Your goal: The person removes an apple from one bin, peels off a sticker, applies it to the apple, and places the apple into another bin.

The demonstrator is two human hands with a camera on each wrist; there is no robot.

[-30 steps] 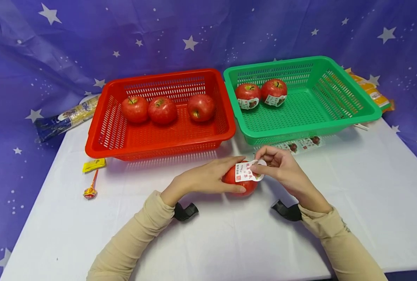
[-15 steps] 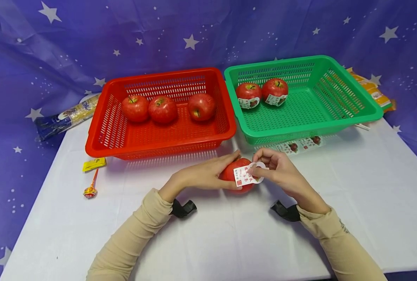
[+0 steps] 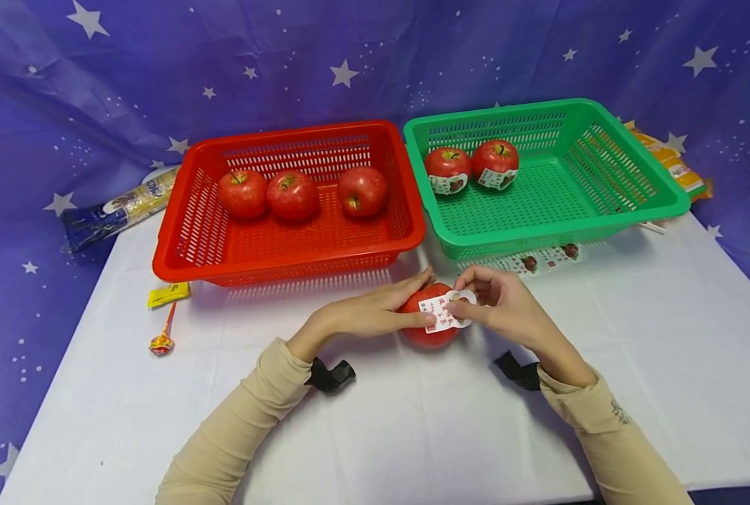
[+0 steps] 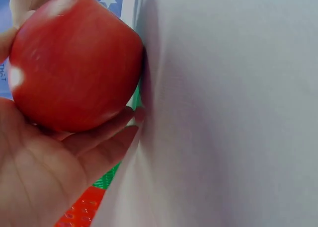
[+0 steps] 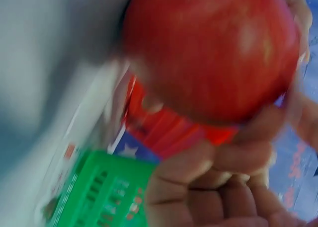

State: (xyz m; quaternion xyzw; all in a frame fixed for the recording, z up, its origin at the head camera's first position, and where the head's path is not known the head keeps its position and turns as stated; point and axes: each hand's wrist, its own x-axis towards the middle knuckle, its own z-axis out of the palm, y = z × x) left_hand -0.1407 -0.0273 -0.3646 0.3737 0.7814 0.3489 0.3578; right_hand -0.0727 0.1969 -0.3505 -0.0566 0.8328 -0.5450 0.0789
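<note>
A red apple (image 3: 429, 334) sits on the white table (image 3: 412, 428) in front of the two baskets. My left hand (image 3: 381, 312) grips it from the left, fingers curled round it; the left wrist view shows the apple (image 4: 74, 63) in my palm. My right hand (image 3: 497, 308) pinches a white label sticker (image 3: 440, 313) against the apple's top right side. The right wrist view is blurred and shows the apple (image 5: 213, 53) close above my fingers (image 5: 208, 187).
A red basket (image 3: 172, 259) holds three bare apples (image 3: 292, 195). A green basket (image 3: 608, 224) holds two labelled apples (image 3: 469, 168). A strip of stickers (image 3: 539, 259) lies below the green basket. A lollipop (image 3: 162, 342), yellow wrapper (image 3: 168, 295) and noodle packet (image 3: 118, 210) lie left.
The apple and both hands have shifted slightly away from me. The sticker, lifted off at first, now lies lower against the apple.
</note>
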